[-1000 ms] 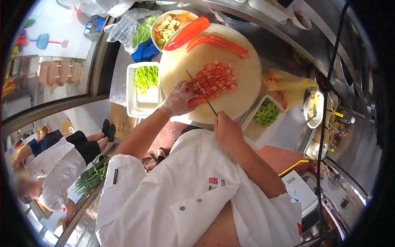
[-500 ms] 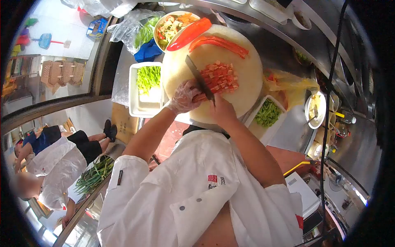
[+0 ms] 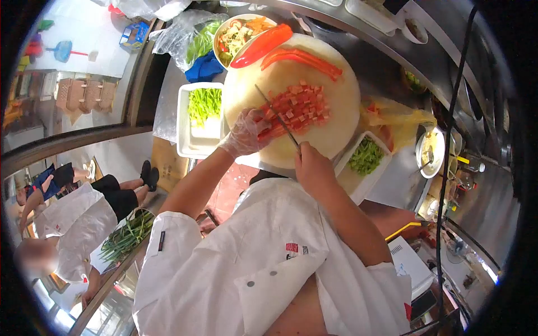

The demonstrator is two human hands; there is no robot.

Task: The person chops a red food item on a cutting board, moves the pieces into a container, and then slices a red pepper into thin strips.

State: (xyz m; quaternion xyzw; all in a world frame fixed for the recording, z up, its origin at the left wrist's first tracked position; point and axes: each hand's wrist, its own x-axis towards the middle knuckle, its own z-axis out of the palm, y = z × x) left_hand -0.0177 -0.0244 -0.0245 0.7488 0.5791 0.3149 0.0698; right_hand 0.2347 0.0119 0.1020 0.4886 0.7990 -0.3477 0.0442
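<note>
**Red pepper half diced on a round board**

White jacket fills the near view; from it two arms reach forward to the board (image 3: 336,120). Right hand (image 3: 315,171), bare, has its fingers closed round the handle of a knife (image 3: 278,119), the blade angled across the board with its tip toward the far left. Left hand (image 3: 245,134), in a clear glove, curls its fingers down on the strips (image 3: 268,130) being cut, just left of the blade and touching them.

Just past the blade lies a heap of dice (image 3: 300,103), small red cubes spread over the board's middle. By this heap, a good part of the cutting looks done; only a short bundle of strips is under the gloved hand.

Farther on, at the board's far edge, long strips (image 3: 305,60) lie uncut, and a pepper half (image 3: 260,45) rests beside them, partly over a bowl (image 3: 238,33) of mixed vegetables. These look to be what is left, so I judge the work roughly midway.

To the left of the board sits a tray (image 3: 188,148) with green pieces; to the right a second tray (image 3: 350,179) with more green pieces. A seated person in white is off to the lower left.
</note>
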